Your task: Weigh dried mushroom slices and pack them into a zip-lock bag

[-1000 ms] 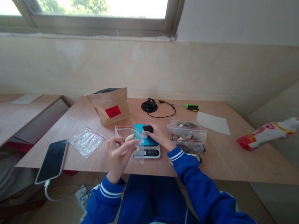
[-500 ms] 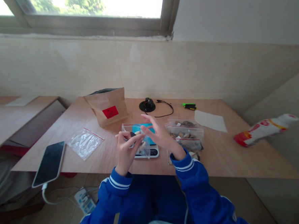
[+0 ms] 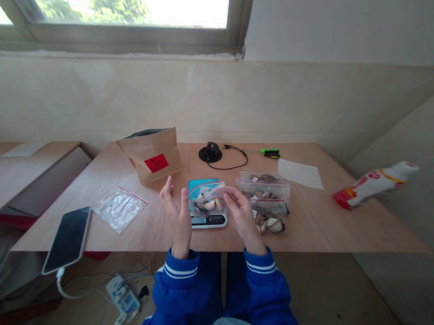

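My right hand (image 3: 240, 214) pinches the right end of a clear zip bag (image 3: 207, 204) with pale and dark pieces in it. This bag is over a kitchen scale (image 3: 213, 221), which has a blue top and a dark display; whether it rests on the scale I cannot tell. Just left of the scale, my left hand (image 3: 176, 221) is raised with its fingers spread, holding nothing. Several more filled zip bags (image 3: 268, 192) lie to the right of my right hand, the nearest holding pale, dark-edged pieces (image 3: 274, 225).
On the left lie a flat zip bag (image 3: 121, 209) and a phone (image 3: 68, 240) jutting over the table edge with a cable. Behind stand a brown paper bag (image 3: 151, 156) and a black round-based device (image 3: 210, 153). Screwdrivers (image 3: 271, 153), white paper (image 3: 300, 173) and a bottle (image 3: 375, 186) are rightward.
My left hand has let go of the zip bag and moved left, its fingers spreading. My right hand has come down and now grips the bag's right end.
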